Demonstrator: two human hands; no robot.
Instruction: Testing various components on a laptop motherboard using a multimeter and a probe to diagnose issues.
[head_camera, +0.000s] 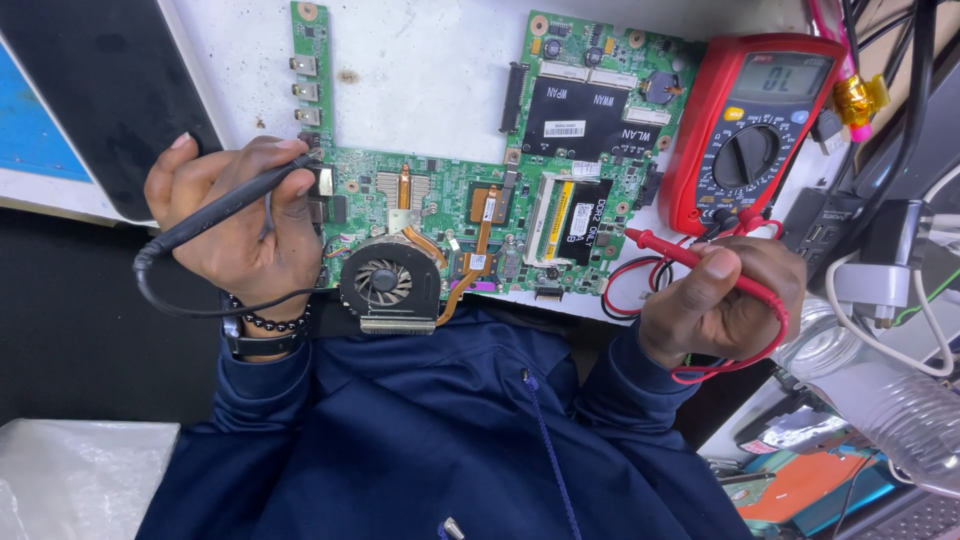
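Note:
A green laptop motherboard (440, 190) with a round fan and copper heat pipes lies on the white work surface (420, 70). My left hand (235, 220) grips a black test probe (225, 205), its tip touching the board's left edge near a connector. My right hand (715, 300) holds a red test probe (675, 250) pointing left, its tip just off the board's right edge. Red lead wire loops around that hand. A red multimeter (755, 125) with a lit display sits right of the board.
A dark tablet-like panel (110, 100) lies at the upper left. Cables, a white adapter (870, 285) and clear plastic bottle (900, 410) crowd the right side. A plastic bag (70, 480) sits at the lower left. My dark blue hoodie fills the lower middle.

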